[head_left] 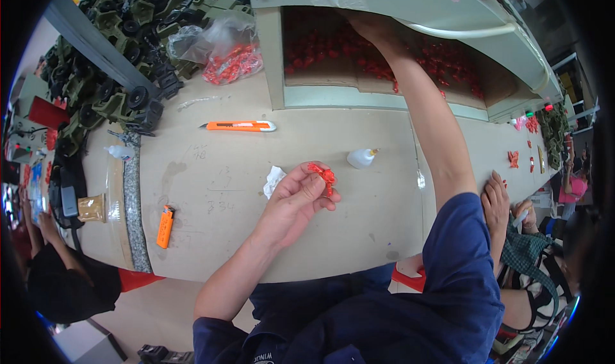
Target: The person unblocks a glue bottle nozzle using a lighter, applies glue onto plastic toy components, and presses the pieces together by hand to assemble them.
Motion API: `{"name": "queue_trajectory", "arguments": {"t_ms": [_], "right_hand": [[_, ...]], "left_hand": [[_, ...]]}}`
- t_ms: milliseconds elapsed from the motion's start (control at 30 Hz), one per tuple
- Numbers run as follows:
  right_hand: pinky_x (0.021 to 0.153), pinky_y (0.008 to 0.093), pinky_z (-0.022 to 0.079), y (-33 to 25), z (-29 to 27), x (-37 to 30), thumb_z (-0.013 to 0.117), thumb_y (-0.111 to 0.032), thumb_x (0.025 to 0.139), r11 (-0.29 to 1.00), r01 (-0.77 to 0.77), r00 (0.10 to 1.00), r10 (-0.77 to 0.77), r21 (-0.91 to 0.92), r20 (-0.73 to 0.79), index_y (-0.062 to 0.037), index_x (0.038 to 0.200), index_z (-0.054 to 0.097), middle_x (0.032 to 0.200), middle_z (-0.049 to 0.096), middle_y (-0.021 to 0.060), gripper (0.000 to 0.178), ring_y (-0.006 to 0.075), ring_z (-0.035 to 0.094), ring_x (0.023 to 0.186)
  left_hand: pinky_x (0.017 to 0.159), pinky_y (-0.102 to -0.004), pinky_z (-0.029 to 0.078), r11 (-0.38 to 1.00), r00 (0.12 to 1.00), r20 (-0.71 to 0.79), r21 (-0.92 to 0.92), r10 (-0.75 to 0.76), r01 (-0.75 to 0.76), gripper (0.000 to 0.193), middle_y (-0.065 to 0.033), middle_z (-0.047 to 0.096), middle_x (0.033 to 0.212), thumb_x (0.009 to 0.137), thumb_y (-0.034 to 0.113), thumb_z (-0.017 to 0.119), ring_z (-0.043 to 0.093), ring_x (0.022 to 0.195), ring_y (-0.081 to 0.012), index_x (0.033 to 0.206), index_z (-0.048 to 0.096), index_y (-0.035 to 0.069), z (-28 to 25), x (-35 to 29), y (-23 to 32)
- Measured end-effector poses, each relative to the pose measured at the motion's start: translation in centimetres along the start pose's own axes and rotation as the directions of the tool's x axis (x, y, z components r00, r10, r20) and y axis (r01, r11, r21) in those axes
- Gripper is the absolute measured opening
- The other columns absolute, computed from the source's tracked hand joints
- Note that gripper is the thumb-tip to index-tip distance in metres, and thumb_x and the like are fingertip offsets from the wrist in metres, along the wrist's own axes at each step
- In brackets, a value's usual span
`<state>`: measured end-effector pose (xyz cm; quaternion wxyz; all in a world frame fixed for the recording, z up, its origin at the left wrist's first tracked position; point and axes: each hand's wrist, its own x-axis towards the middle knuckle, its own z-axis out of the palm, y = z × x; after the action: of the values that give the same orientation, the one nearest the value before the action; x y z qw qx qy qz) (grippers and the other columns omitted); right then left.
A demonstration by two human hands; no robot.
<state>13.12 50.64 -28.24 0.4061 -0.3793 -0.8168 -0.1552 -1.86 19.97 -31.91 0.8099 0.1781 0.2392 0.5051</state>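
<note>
Left hand (296,197) pinching a small red plastic part (322,175) above the surface (218,191), right hand (366,24) reaching into the tray of red parts (333,60)

The left hand's fingers were closed on the red plastic part, held just over the pale surface near a crumpled white scrap (273,179) and a small white glue bottle (360,158); it looked light, stiff and thin-limbed, probably easy to snap, best taken by its thicker middle. The right hand was deep in the tray under the shelf, its fingers hidden among the pieces, so whether it was open or closed could not be told. An orange utility knife (240,126) and an orange lighter (165,227) lay well apart; the part's exact shape was too small to make out
</note>
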Motion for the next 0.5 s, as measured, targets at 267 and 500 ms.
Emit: {"name": "queue_trajectory", "arguments": {"t_ms": [267, 500], "right_hand": [[0.062, 0.0208, 0.046, -6.4, -16.0, -11.7, 0.049, -0.019, 0.09, -0.145, -0.817, 0.477, 0.375, 0.558, 0.795, 0.0022, 0.107, 0.055, 0.087, 0.06, 0.0065, 0.027, 0.0099, 0.057, 0.072], [0.056, 0.0224, 0.049, -13.7, -20.4, -17.8, 0.053, -0.013, 0.088, -0.338, -0.751, 0.396, 0.458, 0.567, 0.796, 0.001, 0.101, 0.059, 0.087, 0.062, 0.01, 0.02, 0.0158, 0.062, 0.075]], "left_hand": [[0.065, -0.0253, 0.047, 0.997, 0.998, 0.024, 0.045, -0.06, 0.059, 0.017, -0.0053, 0.055, 0.095, 0.089, 0.013, 0.05, 0.058, 0.08, -0.0162, 0.104, 0.05, 0.006, 0.2, -0.8, -1.0], [0.064, -0.0242, 0.046, 0.971, 0.977, 0.104, 0.168, -0.188, 0.169, 0.021, -0.0047, 0.056, 0.095, 0.088, 0.012, 0.052, 0.059, 0.079, -0.0155, 0.107, 0.048, 0.005, 1.1, -0.7, -2.4]]}}
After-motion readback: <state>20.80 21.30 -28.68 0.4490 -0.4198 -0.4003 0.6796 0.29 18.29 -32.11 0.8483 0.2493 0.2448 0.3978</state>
